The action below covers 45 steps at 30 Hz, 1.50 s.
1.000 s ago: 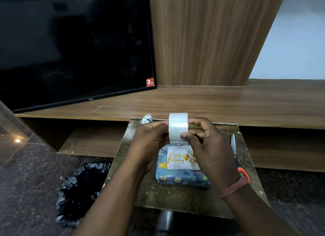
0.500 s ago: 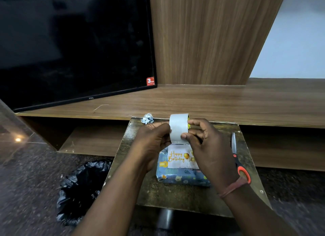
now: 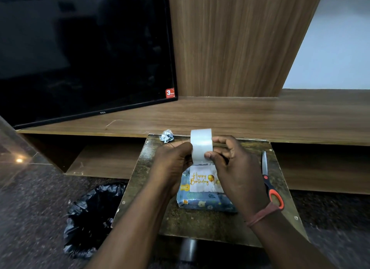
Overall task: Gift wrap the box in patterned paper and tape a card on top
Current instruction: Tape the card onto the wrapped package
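Barely shifted: tape roll [image 3: 201, 145] gripped by left hand [image 3: 172, 164] and right hand [image 3: 236, 168] above card [image 3: 202, 180]. Card-taping stage; needs strip pulled.

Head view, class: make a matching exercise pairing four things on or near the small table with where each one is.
Things:
1. tape roll
2. scissors
3. card
4. crumpled paper scrap

Places:
A. on the wrapped box
B. table's far left corner
C. held in both hands
D. table's right edge

Pairs: 1-C, 2-D, 3-A, 4-B
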Available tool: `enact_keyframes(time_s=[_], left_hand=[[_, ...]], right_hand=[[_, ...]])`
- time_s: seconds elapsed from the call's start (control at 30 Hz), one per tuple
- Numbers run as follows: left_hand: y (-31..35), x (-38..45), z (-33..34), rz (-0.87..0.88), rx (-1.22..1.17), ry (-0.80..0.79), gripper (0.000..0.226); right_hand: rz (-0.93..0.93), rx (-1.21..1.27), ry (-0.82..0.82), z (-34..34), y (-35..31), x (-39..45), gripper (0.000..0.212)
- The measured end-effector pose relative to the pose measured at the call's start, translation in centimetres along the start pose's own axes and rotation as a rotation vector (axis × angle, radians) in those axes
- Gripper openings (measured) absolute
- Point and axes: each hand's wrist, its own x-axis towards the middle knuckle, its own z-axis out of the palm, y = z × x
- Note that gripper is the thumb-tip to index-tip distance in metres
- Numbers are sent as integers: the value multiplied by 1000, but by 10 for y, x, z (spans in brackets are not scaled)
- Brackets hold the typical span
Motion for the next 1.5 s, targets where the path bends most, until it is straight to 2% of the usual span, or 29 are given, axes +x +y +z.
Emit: enact_keyframes(time_s=[0.07,0.23,0.3,0.47,0.57,0.87,1.07,1.17,1.5], left_hand=[[1,1,-2,-19,-12,-30,20],[1,4,-7,-87,-58,-82,24],[1,0,-4,-73,-17,-75,11],[1,0,-2,-106,-25,-72,23],[-1,-1,2,-121,-66,-13,37],[-6,-5,8,-14,-75,27,18],[0,-1,2,-20,-27,-61,32],[3,0,-1,-3,37,-60,21],[5,-2,-2,5,131,-59,23]], right_hand=[[21,32,-2,-1,1,1,30],[34,53,11,-2,2,1,31],[24,38,19,-2,2,0,31],[9,-7,29,1,1,-1,32],[8,-14,30,4,1,-2,33],[-19,-42,62,5,-2,-4,28],[-17,-28,67,-1,-2,-1,25],[-22,-43,56,-1,-1,-1,26],[-57,-69,42,1,4,0,27]])
